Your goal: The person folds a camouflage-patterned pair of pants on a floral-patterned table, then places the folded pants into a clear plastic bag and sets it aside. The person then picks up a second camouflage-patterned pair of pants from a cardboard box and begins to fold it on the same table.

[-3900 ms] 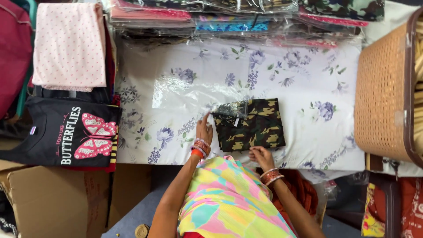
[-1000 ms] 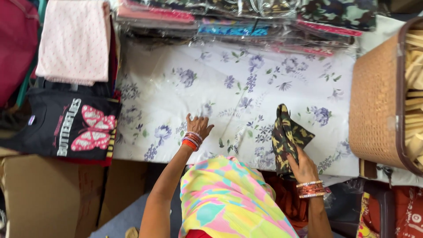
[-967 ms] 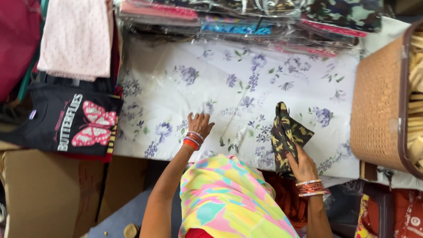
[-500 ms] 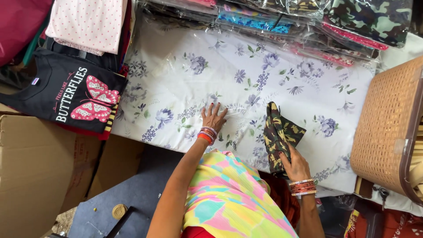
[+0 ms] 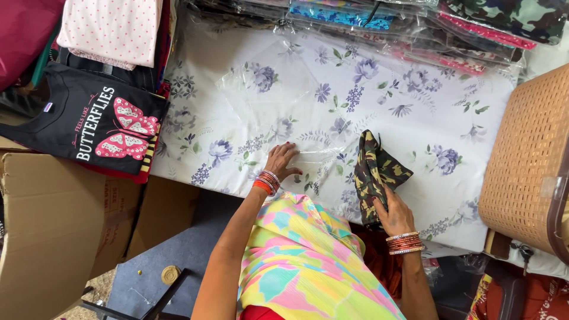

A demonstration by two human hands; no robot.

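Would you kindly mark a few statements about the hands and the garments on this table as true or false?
1. The right hand grips a folded camouflage garment. True.
2. The left hand rests flat on a clear plastic bag on the floral tablecloth. True.
3. The black butterfly T-shirt lies under the right hand. False: it hangs off the table's far left edge.
4. The wicker basket stands left of the hands. False: it is at the right.

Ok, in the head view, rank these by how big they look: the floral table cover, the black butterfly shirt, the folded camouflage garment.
1. Floral table cover, by far the largest.
2. Black butterfly shirt.
3. Folded camouflage garment, held by the right hand, smallest.
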